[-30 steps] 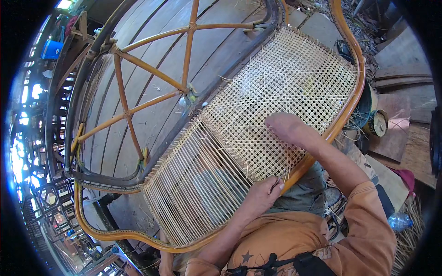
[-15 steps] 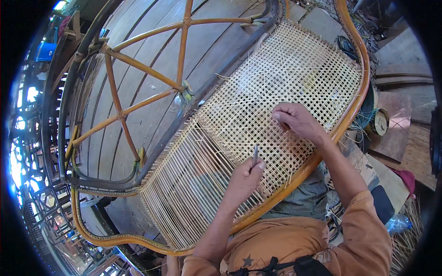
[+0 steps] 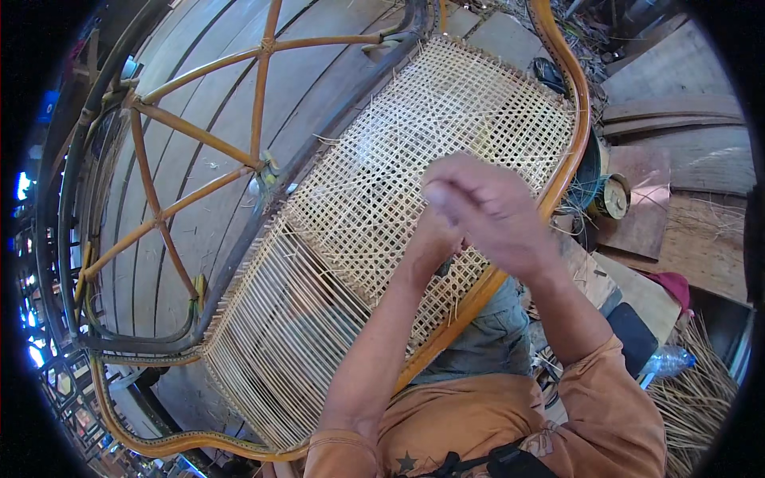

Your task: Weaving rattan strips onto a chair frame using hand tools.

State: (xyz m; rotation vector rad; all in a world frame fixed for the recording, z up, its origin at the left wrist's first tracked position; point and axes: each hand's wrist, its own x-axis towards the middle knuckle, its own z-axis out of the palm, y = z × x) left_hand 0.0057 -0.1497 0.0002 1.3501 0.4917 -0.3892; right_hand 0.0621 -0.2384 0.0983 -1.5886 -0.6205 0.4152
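Observation:
A woven cane panel (image 3: pixel 374 183) lies in front of me inside a curved rattan frame (image 3: pixel 582 111). Over its right half, my right hand (image 3: pixel 498 215) is raised with thumb and fingers closed, slightly blurred; whatever it pinches is too small to see. My left hand (image 3: pixel 434 235) is closed just below and partly behind it, its fingertips hidden. A dark end of a tool (image 3: pixel 444 268) shows beside that hand; its pointed metal tip, seen earlier, is hidden. Left of the finished mesh, parallel cane strands (image 3: pixel 271 334) run without cross weave.
At the left stands a crossed-pole rattan frame (image 3: pixel 159 217) over a slatted wooden surface (image 3: pixel 215 88). To the right are a round tin (image 3: pixel 615 197), wooden boards (image 3: pixel 637 191), a plastic bottle (image 3: pixel 669 361) and a heap of cane strips (image 3: pixel 701 398).
My left hand has moved up and right to meet the right hand, and the tool's tip has gone out of sight. The whole scene has shifted left in the view.

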